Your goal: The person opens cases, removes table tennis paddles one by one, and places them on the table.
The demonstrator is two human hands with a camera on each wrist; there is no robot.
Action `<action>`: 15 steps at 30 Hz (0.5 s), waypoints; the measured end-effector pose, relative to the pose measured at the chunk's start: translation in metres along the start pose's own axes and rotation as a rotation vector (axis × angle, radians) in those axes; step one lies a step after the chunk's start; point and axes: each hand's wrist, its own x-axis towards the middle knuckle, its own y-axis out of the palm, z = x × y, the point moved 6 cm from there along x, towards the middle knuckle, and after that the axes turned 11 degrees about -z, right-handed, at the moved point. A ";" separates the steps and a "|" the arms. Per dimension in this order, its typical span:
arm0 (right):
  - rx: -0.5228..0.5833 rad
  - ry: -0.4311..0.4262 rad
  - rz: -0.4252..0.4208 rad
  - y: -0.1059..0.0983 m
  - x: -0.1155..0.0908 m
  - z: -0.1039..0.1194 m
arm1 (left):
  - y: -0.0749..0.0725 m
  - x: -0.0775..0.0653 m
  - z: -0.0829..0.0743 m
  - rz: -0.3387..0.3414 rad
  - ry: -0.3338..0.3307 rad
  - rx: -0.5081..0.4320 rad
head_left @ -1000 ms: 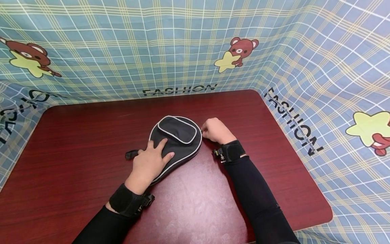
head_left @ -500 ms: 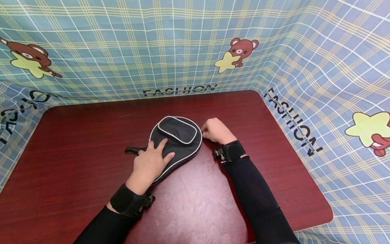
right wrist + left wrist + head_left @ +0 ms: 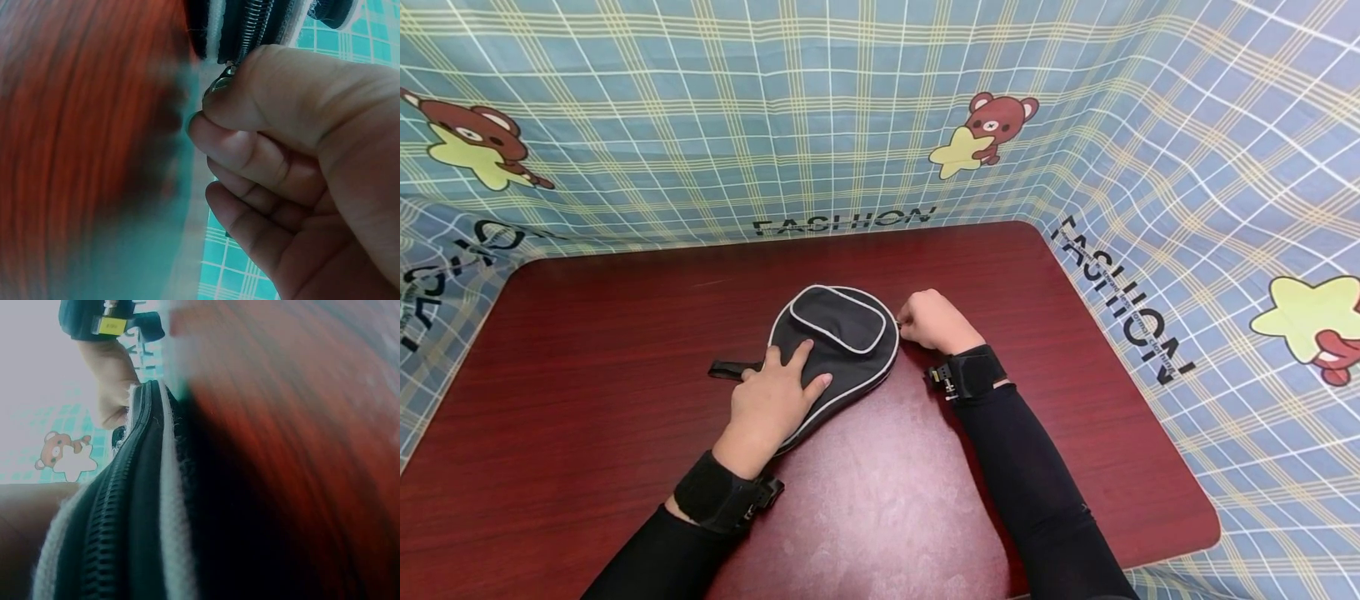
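A dark grey paddle-shaped zip case (image 3: 844,368) with white piping and a front pocket lies on the table. My left hand (image 3: 767,405) rests on its narrower part with fingers spread, pressing the cloth. At the rounded end, my right hand (image 3: 937,323) holds the zipper pull (image 3: 220,84) between thumb and curled index finger; the other fingers are bent below it. The closed zipper teeth (image 3: 107,512) run along the case's side in the left wrist view. A short black strap (image 3: 732,370) sticks out left of the case. The case's underside is hidden.
The case lies near the middle of a dark red wood-grain table (image 3: 625,333). Blue plaid cloth (image 3: 715,125) with printed bears and stars hangs behind and along both sides. Each wrist wears a black band with a small camera.
The black strap looked bunched up a second ago and now lies straighter. Both hands keep nearly the same place on the case.
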 end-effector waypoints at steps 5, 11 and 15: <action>0.001 0.011 -0.023 -0.005 -0.001 -0.001 | -0.001 0.000 -0.004 -0.011 -0.003 0.001; 0.029 0.007 -0.007 0.000 -0.004 0.001 | 0.002 -0.005 -0.005 -0.026 -0.004 0.017; 0.030 -0.003 -0.026 -0.002 -0.004 0.001 | 0.002 -0.005 -0.006 -0.034 -0.008 0.017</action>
